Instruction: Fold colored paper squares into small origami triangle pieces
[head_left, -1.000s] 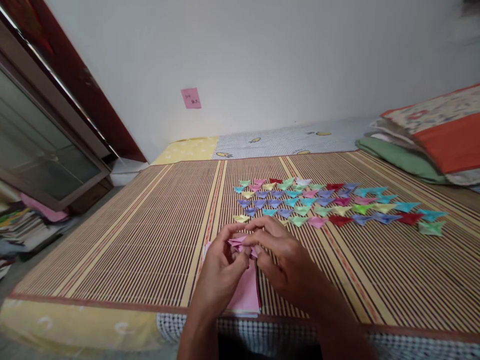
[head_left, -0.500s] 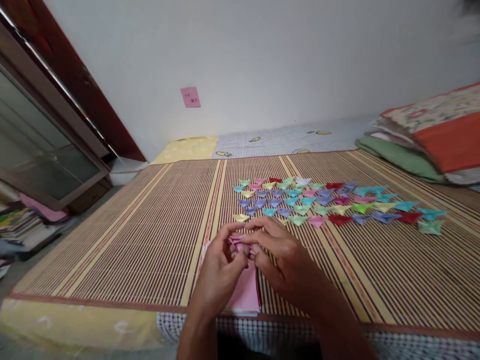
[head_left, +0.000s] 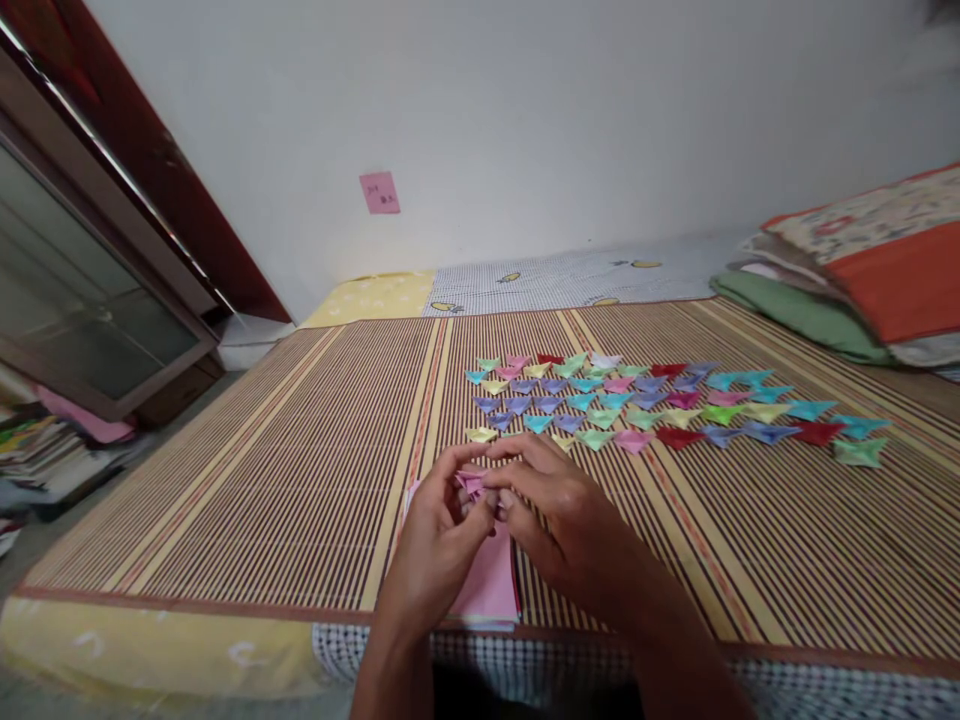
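Note:
A small folded piece of pink paper (head_left: 471, 483) is pinched between my two hands, partly covered by the fingers. My left hand (head_left: 439, 540) curls around its left side with the thumb pressed inward. From the right, my right hand (head_left: 559, 505) grips the same paper with thumb and fingertips. Under my hands lies a stack of paper sheets (head_left: 489, 585), pink on top, with red and pale edges showing. Just beyond my fingers, several rows of small folded paper shapes (head_left: 602, 419) in many colours rest on the striped mat.
The striped bamboo mat (head_left: 300, 480) covers the bed. Folded bedding (head_left: 885, 290) is piled at the right. A pink note (head_left: 380, 192) hangs on the white wall (head_left: 525, 120). On the left are a glass-fronted cabinet door (head_left: 82, 270) and stacked books (head_left: 37, 450).
My fingers have shifted slightly around the pink paper, and a bit more of its folded left part shows. The rows and the stack are as before.

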